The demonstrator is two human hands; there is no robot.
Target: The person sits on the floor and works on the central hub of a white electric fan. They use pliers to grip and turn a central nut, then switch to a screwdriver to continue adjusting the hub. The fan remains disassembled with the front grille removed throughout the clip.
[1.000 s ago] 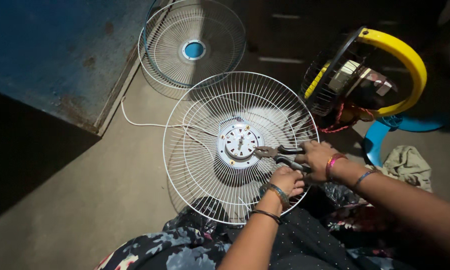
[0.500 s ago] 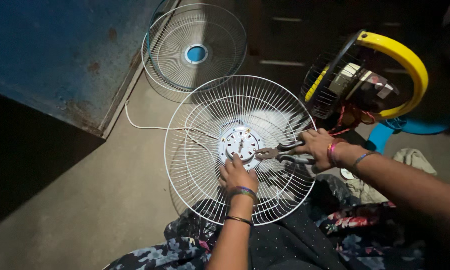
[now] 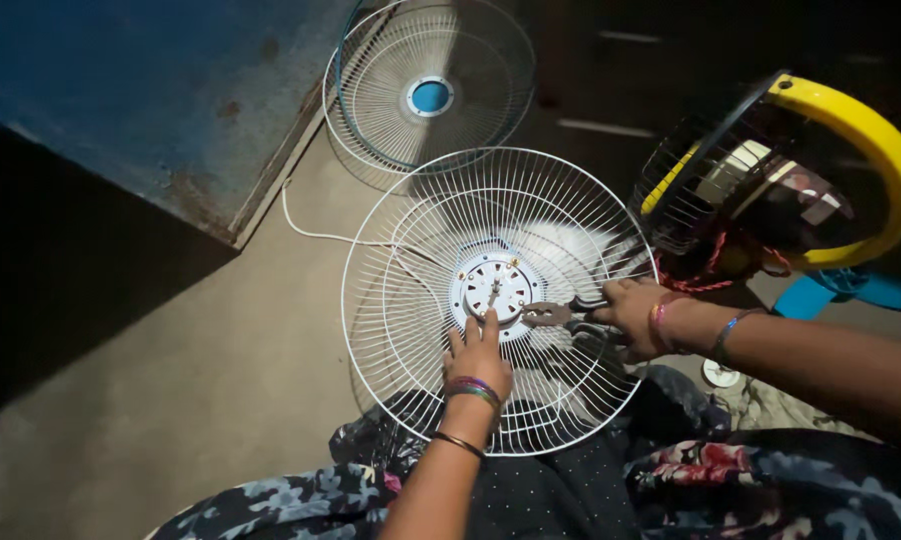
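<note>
— Gripping anything, is the right hand (image 3: 632,315)?
— Yes, it is closing around the handles of pliers (image 3: 560,316), whose nose is reaching toward the hub (image 3: 493,288) of the white fan guard (image 3: 410,300) lying on the floor (image 3: 170,400).
— And the left hand (image 3: 478,355)?
— It is lying open, fingers spread flat on the wires just below the hub, forearm stretching up from the lap.

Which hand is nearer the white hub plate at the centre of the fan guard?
Left. The left hand lies on the wires just below the hub plate; the right hand is off to its right, holding pliers.
</note>
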